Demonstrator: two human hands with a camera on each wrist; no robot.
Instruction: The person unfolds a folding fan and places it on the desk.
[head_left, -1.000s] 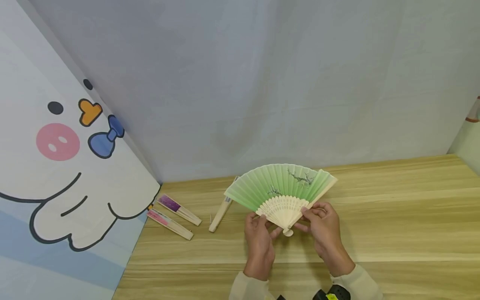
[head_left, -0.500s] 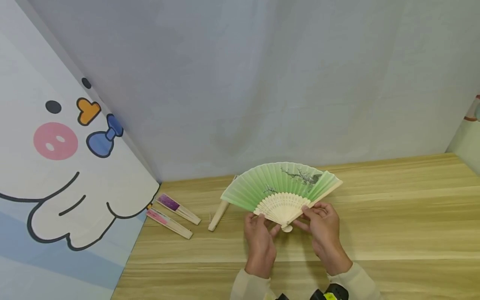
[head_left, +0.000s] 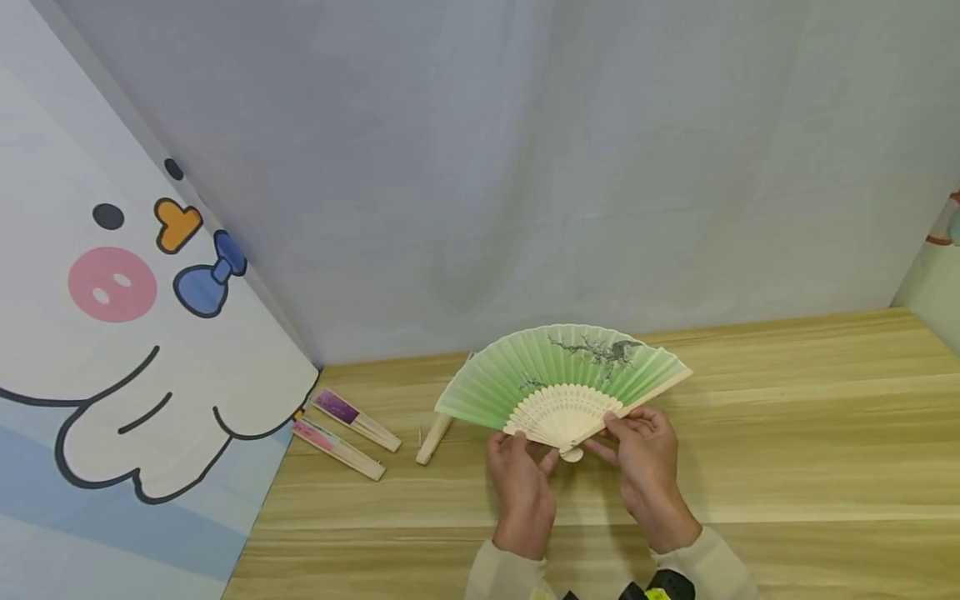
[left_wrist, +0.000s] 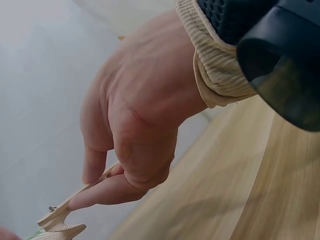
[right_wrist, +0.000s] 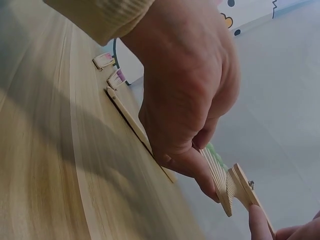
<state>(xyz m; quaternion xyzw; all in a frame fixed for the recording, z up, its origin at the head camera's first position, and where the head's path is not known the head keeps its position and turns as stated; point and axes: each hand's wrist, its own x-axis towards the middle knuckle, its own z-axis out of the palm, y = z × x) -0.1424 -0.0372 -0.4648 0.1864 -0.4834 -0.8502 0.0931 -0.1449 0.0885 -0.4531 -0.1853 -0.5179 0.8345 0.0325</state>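
Our left hand (head_left: 522, 493) and right hand (head_left: 649, 468) pinch opposite sides of a spread green fan (head_left: 564, 385), holding it above the bench (head_left: 787, 467). Leftward lie a pink folded fan (head_left: 339, 449), a purple folded fan (head_left: 357, 420) just beyond, and a plain-ended folded fan (head_left: 433, 438) partly hidden; behind, a grey backdrop (head_left: 600, 167).

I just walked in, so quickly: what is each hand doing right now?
Left hand: holding, pinching the left edge of the spread green fan.
Right hand: holding, pinching the green fan's right edge.
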